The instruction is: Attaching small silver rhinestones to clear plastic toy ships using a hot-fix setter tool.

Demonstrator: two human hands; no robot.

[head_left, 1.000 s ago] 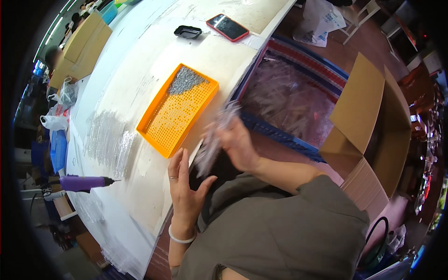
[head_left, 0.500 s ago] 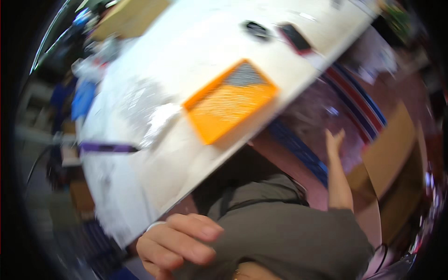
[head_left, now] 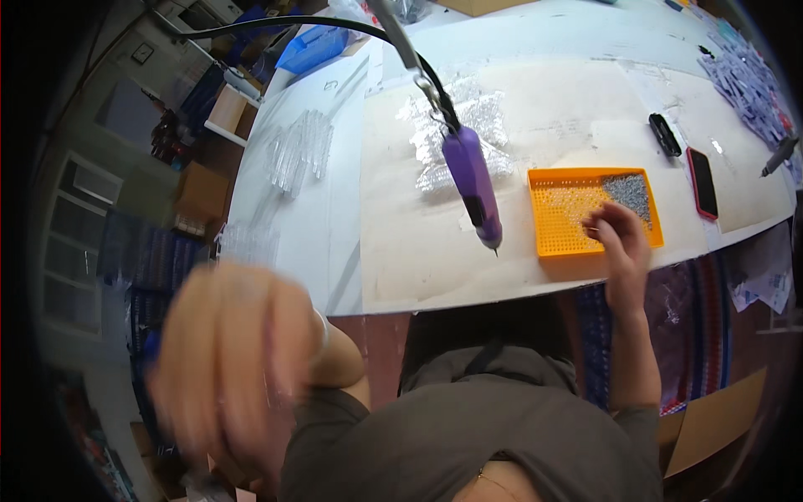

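My right hand [head_left: 623,238] is over the near right part of an orange perforated plastic tray [head_left: 533,213], its fingers curled toward the thumb; what they hold, if anything, is too small to make out. A heap of small grey metal parts, like screws [head_left: 629,191], fills the tray's far right corner. Small clear pieces [head_left: 569,205] lie in the rest of it. Close to the camera at lower left, my left hand [head_left: 234,360] is smeared by motion and its fingers cannot be read. A purple electric screwdriver [head_left: 473,180] hangs bit-down over the table, between both hands and touched by neither.
Clear plastic strips [head_left: 460,125] lie behind the screwdriver, with more strips [head_left: 301,151] farther left. Right of the tray are a black oval object [head_left: 665,134] and a red-edged phone [head_left: 703,182]. Purple parts [head_left: 749,92] are heaped at far right. A blue bin [head_left: 314,48] stands at back left.
The view has swung round and levelled. My right hand has come up from beside the table to the orange tray. My left hand now looms larger and blurred at the left.
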